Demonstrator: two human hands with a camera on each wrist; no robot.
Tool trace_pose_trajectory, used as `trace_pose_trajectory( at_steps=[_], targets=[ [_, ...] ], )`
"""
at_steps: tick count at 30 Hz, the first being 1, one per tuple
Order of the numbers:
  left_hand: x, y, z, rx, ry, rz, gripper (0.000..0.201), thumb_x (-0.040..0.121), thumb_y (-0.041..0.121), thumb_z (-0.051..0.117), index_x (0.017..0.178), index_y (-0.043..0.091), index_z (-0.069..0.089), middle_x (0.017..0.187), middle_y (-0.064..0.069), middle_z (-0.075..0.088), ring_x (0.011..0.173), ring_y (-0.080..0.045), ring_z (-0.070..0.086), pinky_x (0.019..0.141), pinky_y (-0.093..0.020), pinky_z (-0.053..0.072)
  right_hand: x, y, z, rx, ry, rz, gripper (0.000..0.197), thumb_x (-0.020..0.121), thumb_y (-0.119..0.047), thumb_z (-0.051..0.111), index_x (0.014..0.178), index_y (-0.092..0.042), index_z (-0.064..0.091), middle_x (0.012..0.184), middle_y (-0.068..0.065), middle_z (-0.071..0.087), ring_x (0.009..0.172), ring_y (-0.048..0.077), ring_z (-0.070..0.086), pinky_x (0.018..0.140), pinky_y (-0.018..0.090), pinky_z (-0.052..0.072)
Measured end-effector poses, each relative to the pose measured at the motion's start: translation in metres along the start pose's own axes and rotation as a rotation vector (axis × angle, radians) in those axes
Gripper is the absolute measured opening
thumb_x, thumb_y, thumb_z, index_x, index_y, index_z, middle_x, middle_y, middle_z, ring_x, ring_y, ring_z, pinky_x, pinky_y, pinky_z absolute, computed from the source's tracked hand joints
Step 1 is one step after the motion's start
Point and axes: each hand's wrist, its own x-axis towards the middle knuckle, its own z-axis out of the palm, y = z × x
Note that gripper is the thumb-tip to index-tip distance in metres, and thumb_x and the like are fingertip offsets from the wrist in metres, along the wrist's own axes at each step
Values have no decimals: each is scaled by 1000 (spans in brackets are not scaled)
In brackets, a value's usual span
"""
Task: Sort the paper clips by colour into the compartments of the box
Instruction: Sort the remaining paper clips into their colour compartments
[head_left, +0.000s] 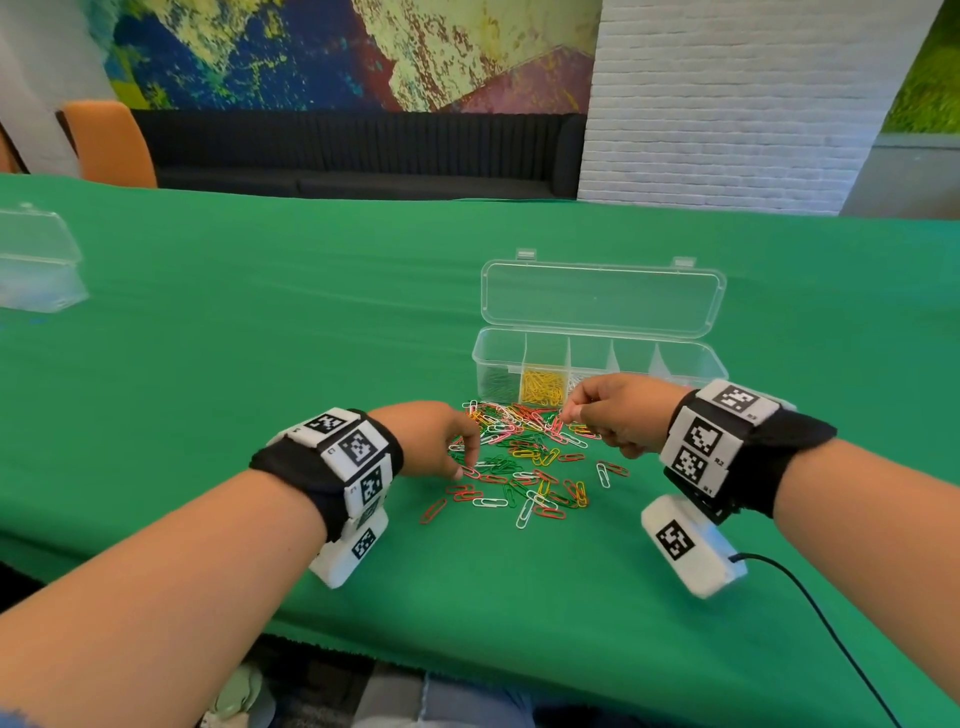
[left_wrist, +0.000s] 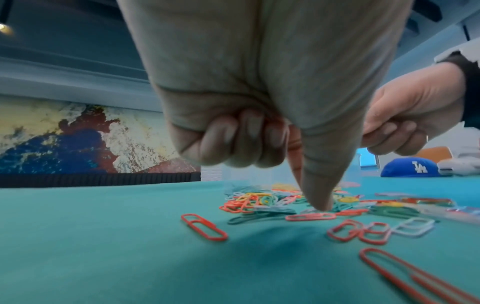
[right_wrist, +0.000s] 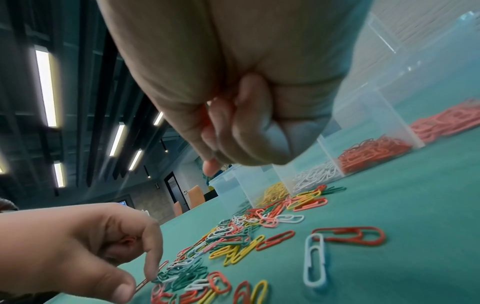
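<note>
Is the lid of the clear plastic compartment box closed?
No, the clear plastic compartment box has its lid swung open behind it.

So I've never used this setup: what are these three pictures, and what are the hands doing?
No machine here: a person's two bare hands, with tagged cameras strapped to the wrists. One picture comes from a head camera, one from each wrist. On the green table a mixed pile of paper clips lies in front of an open clear box with green, yellow, white, red and pink clips sorted into its compartments. The left hand pinches at a clip in the pile. The right hand is curled; what it holds is unclear.
</note>
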Motion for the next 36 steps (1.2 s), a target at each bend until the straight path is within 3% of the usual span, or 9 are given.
trace_pose_trajectory(
  at_steps=[3,8,11,13,16,22,28,32,36],
  targets=[
    [5,2,0,42,-10,9,17,86,26,64,104,27,63,83,9,49,82,-14,50,71,-23,39,0,1,2,-112,-51,-23,14,91,-24,58,78,-23,57,61,-1,44,49,12,38,45,21,36],
    [13,2,2,35,-19,1,18,85,27,65,102,23,63,70,15,40,77,-14,46,66,-23,34,-10,-8,10,-340,-119,-106,7,88,-31,62,86,-25,65,58,-12,49,39,-5,44,48,12,35],
    [15,1,4,33,-31,-10,14,85,26,66,98,23,63,70,14,43,77,-14,48,66,-23,34,-9,-11,14,-426,-77,-116,14,87,-31,63,96,-21,68,58,-13,48,46,-4,44,51,14,30],
    [15,1,6,44,-18,-8,16,84,27,66,99,23,61,73,12,46,79,-15,49,66,-23,35,-6,-12,15,-418,-42,-120,14,87,-30,63,96,-20,68,59,-13,48,49,-3,44,50,12,32],
    [14,0,7,61,16,31,22,82,27,68,101,24,56,86,5,51,81,-18,51,67,-25,37,-2,-10,15,-360,-24,-121,9,88,-28,62,91,-21,66,60,-13,50,36,-11,46,39,1,31],
    [12,-1,5,79,-29,85,16,86,29,65,102,30,63,94,10,51,99,-17,56,81,-28,45,0,-8,15,-367,-24,-130,8,88,-31,62,88,-24,65,61,-15,51,35,-13,43,40,2,31],
    [14,0,5,95,-55,37,12,87,33,64,97,26,61,90,9,52,86,-14,51,71,-25,39,1,-5,10,-366,-17,-138,8,87,-32,63,83,-26,62,62,-14,51,34,-15,42,37,0,30],
    [13,2,4,121,-87,9,15,90,32,57,99,21,61,77,10,49,78,-14,49,61,-23,35,1,-3,9,-344,-25,-121,7,88,-30,63,87,-23,63,61,-12,50,32,-12,43,34,3,31],
    [12,4,4,151,-57,20,11,93,25,46,92,19,56,80,4,50,75,-17,47,65,-24,36,2,-7,12,-424,-2,-145,6,87,-27,62,90,-25,67,63,-14,49,54,-3,44,50,13,33]
  ],
)
